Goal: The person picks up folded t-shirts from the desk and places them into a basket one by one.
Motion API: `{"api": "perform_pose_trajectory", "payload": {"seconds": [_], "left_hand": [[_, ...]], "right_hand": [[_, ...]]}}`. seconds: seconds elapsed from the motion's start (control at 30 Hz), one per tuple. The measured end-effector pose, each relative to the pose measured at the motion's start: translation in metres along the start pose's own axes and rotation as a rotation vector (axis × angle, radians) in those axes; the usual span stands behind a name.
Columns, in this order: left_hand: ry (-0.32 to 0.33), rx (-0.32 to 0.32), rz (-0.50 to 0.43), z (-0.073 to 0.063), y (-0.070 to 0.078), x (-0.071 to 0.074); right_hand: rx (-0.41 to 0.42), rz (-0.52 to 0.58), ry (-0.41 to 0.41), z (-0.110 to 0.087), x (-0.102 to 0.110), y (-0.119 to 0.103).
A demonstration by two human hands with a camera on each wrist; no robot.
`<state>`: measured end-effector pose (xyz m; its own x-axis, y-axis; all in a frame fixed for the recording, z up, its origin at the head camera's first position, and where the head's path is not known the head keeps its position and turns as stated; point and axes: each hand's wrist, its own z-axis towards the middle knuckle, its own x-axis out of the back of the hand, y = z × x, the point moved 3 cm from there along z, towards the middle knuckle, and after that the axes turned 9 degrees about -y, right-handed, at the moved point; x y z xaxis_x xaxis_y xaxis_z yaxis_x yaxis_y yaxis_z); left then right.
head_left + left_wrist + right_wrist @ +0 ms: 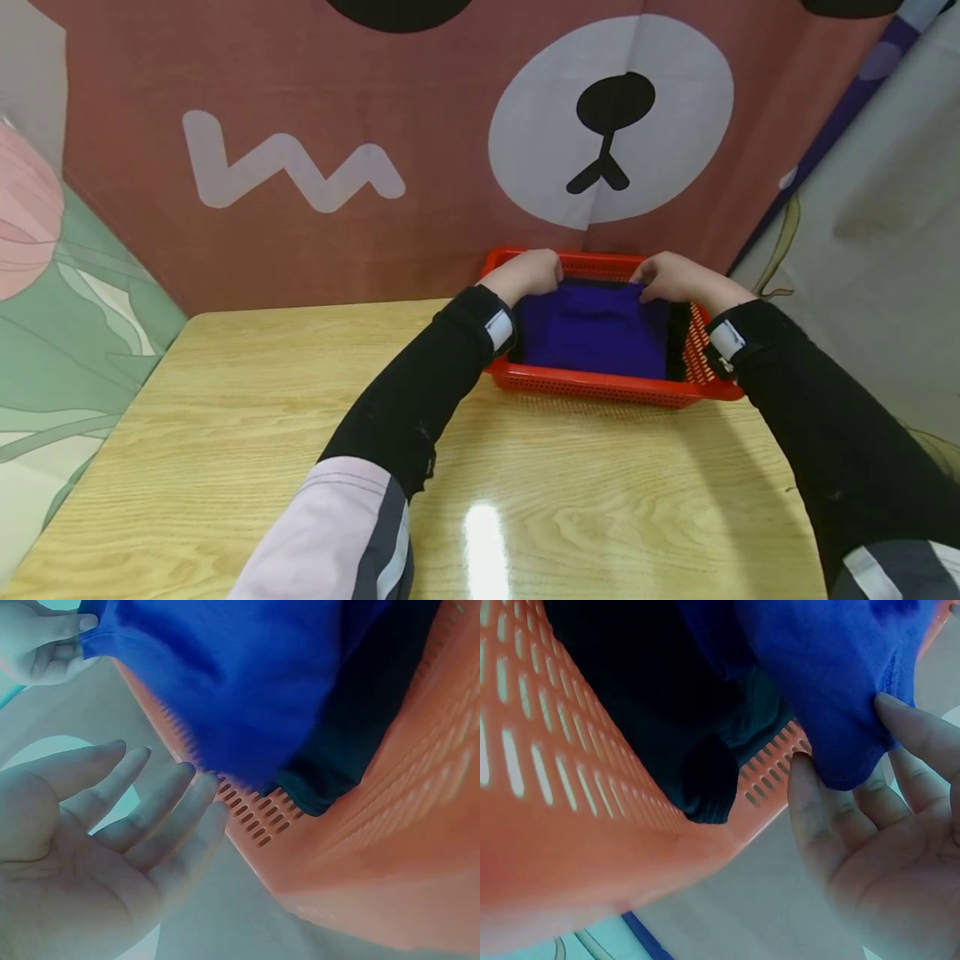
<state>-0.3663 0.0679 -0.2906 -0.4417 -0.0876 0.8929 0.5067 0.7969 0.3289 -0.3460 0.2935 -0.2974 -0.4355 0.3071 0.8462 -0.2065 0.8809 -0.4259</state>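
Observation:
A blue folded garment lies in a red plastic basket, on top of a dark garment with a ribbed-looking end. My right hand pinches the blue garment's far right corner between thumb and fingers; a stitched seam shows there in the right wrist view. At the far left corner is my left hand, its fingers loosely extended beside the basket rim and the blue fabric's edge. Nothing is held in that left hand. Both wrists wear black bands with white tags.
The basket stands at the back right of a light wooden table. Directly behind it hangs a brown curtain with a bear face. Pale cloth hangs on the right, and leaf-patterned fabric on the left.

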Motion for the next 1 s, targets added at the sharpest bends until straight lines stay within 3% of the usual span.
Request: {"api": "perform_pose_trajectory", "payload": {"seconds": [0.07, 0.1, 0.2, 0.3, 0.33, 0.43, 0.47, 0.6, 0.67, 0.7, 0.83, 1.0], "left_hand": [[0.001, 0.010, -0.001, 0.004, -0.002, -0.001], [0.002, 0.012, -0.022, 0.019, -0.010, -0.005], [-0.026, 0.017, -0.033, 0.026, -0.012, -0.006], [-0.039, 0.018, -0.051, 0.025, -0.011, -0.006], [-0.040, 0.019, -0.041, 0.011, -0.003, -0.003], [-0.032, 0.024, -0.054, 0.008, -0.003, -0.002], [-0.031, 0.032, -0.062, 0.025, -0.012, -0.007], [-0.029, 0.041, -0.083, 0.062, -0.032, -0.015], [-0.013, 0.049, -0.094, 0.089, -0.047, -0.021], [-0.003, 0.046, -0.083, 0.083, -0.045, -0.019], [0.021, 0.058, -0.054, 0.100, -0.054, -0.023], [0.016, 0.052, -0.037, 0.077, -0.039, -0.019]], "right_hand": [[0.001, -0.004, 0.001, 0.002, -0.001, 0.001], [0.004, -0.007, 0.000, 0.003, -0.002, 0.001], [0.011, -0.019, 0.000, 0.004, -0.003, 0.000], [0.008, -0.019, -0.003, 0.004, -0.003, 0.000], [0.007, -0.018, -0.004, 0.004, -0.003, 0.000], [-0.002, -0.008, -0.006, 0.004, -0.003, 0.000], [-0.005, -0.004, -0.003, 0.004, -0.004, 0.001], [-0.014, 0.014, 0.022, 0.004, -0.004, 0.002], [-0.014, 0.023, 0.037, 0.004, -0.004, 0.003], [-0.012, 0.027, 0.043, 0.003, -0.004, 0.003], [-0.005, 0.037, 0.056, 0.003, -0.004, 0.005], [0.000, 0.033, 0.069, 0.004, -0.005, 0.006]]}}
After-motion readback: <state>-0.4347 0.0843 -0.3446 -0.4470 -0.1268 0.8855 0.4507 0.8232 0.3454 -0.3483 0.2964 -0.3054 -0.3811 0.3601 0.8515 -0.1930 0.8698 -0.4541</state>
